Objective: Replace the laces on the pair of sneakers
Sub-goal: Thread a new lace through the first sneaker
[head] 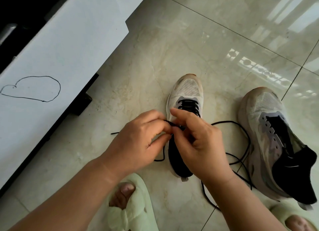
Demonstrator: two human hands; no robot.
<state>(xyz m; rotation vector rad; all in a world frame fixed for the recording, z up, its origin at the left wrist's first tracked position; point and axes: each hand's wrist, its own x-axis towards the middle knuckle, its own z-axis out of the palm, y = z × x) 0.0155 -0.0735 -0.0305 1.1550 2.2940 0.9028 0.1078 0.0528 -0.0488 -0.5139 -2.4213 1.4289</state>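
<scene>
Both hands work a black lace point(229, 122) over the middle sneaker point(187, 94) on the tiled floor point(172, 40): the left hand point(138, 141) and right hand point(198, 137) each pinch it with curled fingers above the eyelets. The second sneaker point(269, 144) lies unlaced to the right, loose lace trailing between the two shoes.

both bare forearms reach forward and down, wrists close. the left hand point(139, 137) has its fingers curled, thumb and forefinger pinching the lace point(170, 123). the right hand point(198, 141) faces it, almost touching, fingers bent onto the same lace, forefinger raised and crooked above the rest.
</scene>
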